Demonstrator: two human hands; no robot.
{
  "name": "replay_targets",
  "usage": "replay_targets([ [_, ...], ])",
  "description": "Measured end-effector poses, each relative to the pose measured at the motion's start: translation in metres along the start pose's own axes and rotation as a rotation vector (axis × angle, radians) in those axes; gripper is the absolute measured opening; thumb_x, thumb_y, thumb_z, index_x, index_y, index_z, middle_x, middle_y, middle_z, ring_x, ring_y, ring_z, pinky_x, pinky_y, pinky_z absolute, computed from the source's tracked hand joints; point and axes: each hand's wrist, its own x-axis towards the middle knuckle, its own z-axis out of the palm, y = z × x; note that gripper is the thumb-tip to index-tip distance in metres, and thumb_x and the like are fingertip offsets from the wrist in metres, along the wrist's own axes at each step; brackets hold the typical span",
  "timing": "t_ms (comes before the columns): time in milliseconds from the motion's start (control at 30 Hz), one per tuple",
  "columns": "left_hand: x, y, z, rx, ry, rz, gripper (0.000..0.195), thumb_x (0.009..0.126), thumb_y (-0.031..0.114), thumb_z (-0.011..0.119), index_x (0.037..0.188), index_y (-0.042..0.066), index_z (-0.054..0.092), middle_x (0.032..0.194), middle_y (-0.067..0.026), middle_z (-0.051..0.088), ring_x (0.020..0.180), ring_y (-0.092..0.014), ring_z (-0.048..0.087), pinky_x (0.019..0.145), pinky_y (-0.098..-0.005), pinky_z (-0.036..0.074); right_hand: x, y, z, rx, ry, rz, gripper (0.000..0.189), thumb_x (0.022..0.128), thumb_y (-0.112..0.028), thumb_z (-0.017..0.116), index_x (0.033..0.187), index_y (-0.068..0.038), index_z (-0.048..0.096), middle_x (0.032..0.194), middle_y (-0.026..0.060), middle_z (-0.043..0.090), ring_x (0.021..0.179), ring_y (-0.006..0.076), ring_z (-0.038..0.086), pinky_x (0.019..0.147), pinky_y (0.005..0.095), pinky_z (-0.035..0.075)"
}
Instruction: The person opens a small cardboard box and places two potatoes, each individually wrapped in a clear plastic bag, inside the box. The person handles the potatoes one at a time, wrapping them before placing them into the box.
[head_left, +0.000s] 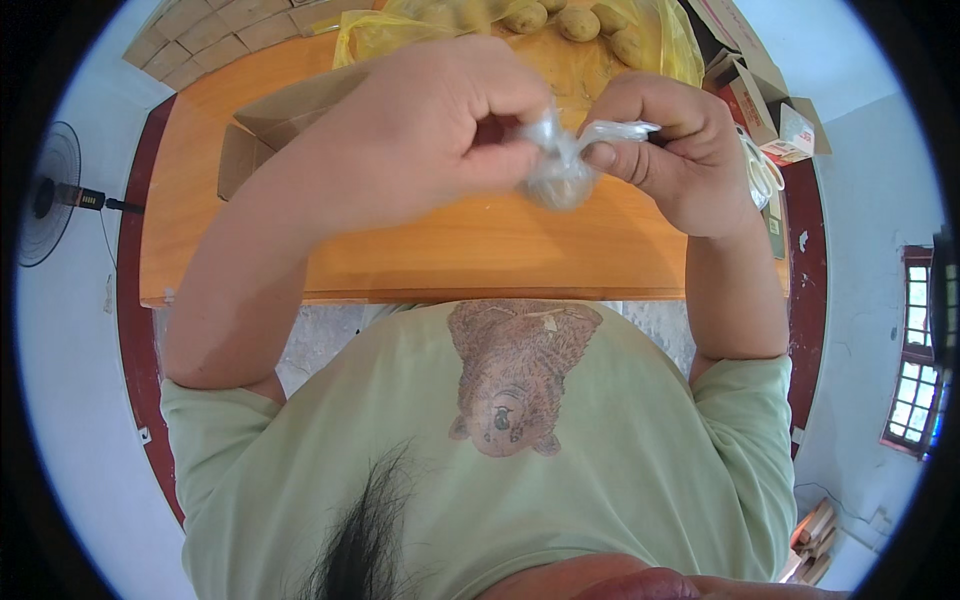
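Observation:
A small bundle of clear plastic film (561, 184) hangs above the wooden table, with a roundish thing inside that is too blurred to name. On its left side, my left hand (457, 120) pinches the gathered plastic between thumb and fingers; motion blurs the fingertips. My right hand (675, 150) grips the other twisted end, its thumb pressed close to the neck of the bundle. A loose tail of film sticks out past the right thumb. Beyond both hands, several potatoes (577, 24) lie on a yellow plastic bag (671, 45).
An open cardboard box (244, 154) stands left on the table (480, 255), partly behind my left forearm. Small brown cartons (217, 34) fill the far left corner. At right are an open printed box (750, 105) and white looped handles (765, 176). A fan (52, 195) stands left.

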Motion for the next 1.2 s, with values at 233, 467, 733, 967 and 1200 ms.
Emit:
replay_targets([
  [233,-0.001,0.001,0.008,-0.160,-0.072,0.197,0.015,0.077,-0.001,0.067,0.092,0.003,0.065,0.088,-0.0044,0.059,0.079,-0.017,0.057,0.068,-0.0284,0.045,0.005,0.018,-0.001,0.561,-0.196,0.161,0.016,0.085,-0.011,0.074,0.096,-0.002,0.066,0.085,0.0006,0.067,0.075,0.0062,0.060,0.064,0.0218,0.048],
  [467,-0.010,-0.006,0.027,-1.044,0.077,-0.136,0.018,0.091,0.008,0.062,0.108,0.001,0.063,0.093,-0.0033,0.064,0.081,-0.012,0.061,0.073,-0.0248,0.050,0.002,0.037,0.036,0.891,0.199,0.338,0.018,0.087,-0.018,0.071,0.100,-0.006,0.065,0.080,-0.0008,0.064,0.064,0.0065,0.056,0.056,0.0216,0.045],
  [733,0.001,-0.020,0.029,-0.896,0.446,-0.399,0.021,0.092,0.011,0.062,0.108,-0.002,0.063,0.094,-0.0071,0.067,0.080,-0.012,0.064,0.073,-0.0254,0.053,-0.009,0.042,0.077,0.462,0.178,0.398,0.016,0.096,-0.021,0.060,0.103,-0.007,0.063,0.071,-0.0031,0.052,0.054,0.0076,0.041,0.046,0.0221,0.032],
  [967,-0.005,-0.016,0.030,-0.291,0.427,-0.415,0.012,0.087,0.007,0.066,0.097,0.000,0.066,0.088,-0.0020,0.063,0.075,-0.006,0.057,0.065,-0.0200,0.047,-0.014,0.010,0.059,-0.742,0.252,-0.124,0.011,0.083,-0.009,0.070,0.090,-0.003,0.063,0.080,0.0105,0.065,0.068,0.0284,0.059,0.061,0.0315,0.048],
  [1200,-0.013,-0.010,0.020,-0.149,0.163,0.064,0.011,0.078,-0.001,0.067,0.088,0.002,0.062,0.095,-0.0043,0.059,0.082,-0.013,0.058,0.071,-0.0260,0.047,-0.002,0.017,0.030,-0.030,0.245,-0.043,0.011,0.089,-0.010,0.067,0.088,-0.003,0.059,0.099,0.0060,0.064,0.092,0.0200,0.060,0.076,0.0303,0.048],
])
